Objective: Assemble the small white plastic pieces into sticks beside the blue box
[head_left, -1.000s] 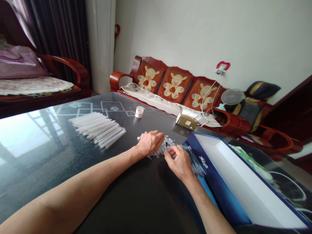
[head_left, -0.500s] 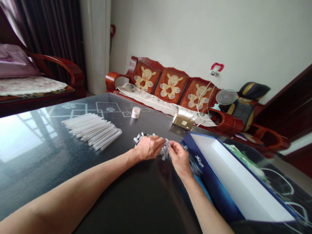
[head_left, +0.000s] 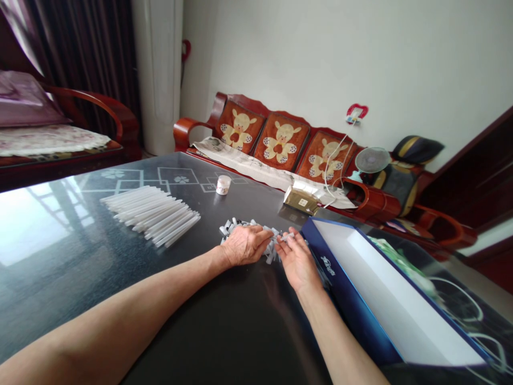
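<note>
Glass-topped bench (head_left: 248, 315): open blue box (head_left: 352, 299) at 3 o'clock from hands, white tube bundle (head_left: 150, 214) at 10 o'clock. Small white plastic pcs (head_left: 269, 251) heaped under hands. L hand (head_left: 245, 245) lies flat, unclenched, on heap; R hand (head_left: 296, 262) at heap's 3 o'clock end, grasp unclear. Keep heap compact; sort pcs near box.

Your left forearm (head_left: 120, 305) and right forearm (head_left: 339, 326) are bare and angle inward across your body. Your left hand (head_left: 246, 245) lies palm down, fingers pointing right. Your right hand (head_left: 297, 264) tilts forward, fingers extended, just beside your left.
</note>
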Demonstrator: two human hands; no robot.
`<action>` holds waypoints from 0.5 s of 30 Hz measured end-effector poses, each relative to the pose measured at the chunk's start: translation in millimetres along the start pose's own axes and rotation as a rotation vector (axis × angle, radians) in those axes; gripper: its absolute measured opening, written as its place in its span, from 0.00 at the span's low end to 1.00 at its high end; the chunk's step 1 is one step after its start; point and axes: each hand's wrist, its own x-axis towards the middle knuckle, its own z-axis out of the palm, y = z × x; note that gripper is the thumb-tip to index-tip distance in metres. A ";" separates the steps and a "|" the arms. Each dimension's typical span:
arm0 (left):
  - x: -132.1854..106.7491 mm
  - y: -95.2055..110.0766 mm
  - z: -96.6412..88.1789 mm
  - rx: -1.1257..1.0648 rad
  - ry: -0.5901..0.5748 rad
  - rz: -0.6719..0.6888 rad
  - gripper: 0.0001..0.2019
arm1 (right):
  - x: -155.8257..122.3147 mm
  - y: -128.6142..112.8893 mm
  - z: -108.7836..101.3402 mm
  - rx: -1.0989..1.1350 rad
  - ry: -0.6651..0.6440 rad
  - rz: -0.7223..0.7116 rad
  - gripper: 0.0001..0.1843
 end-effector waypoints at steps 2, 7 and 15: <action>-0.1 0.3 0.4 0.002 0.006 0.004 0.16 | 0.2 0.8 0.2 0.049 0.021 0.043 0.19; -0.6 0.3 2.0 0.010 0.010 0.006 0.14 | -3.0 5.0 1.0 0.037 0.010 0.049 0.18; 0.0 -0.1 1.7 0.016 0.006 -0.002 0.16 | -2.6 3.4 -1.0 0.010 -0.001 0.020 0.19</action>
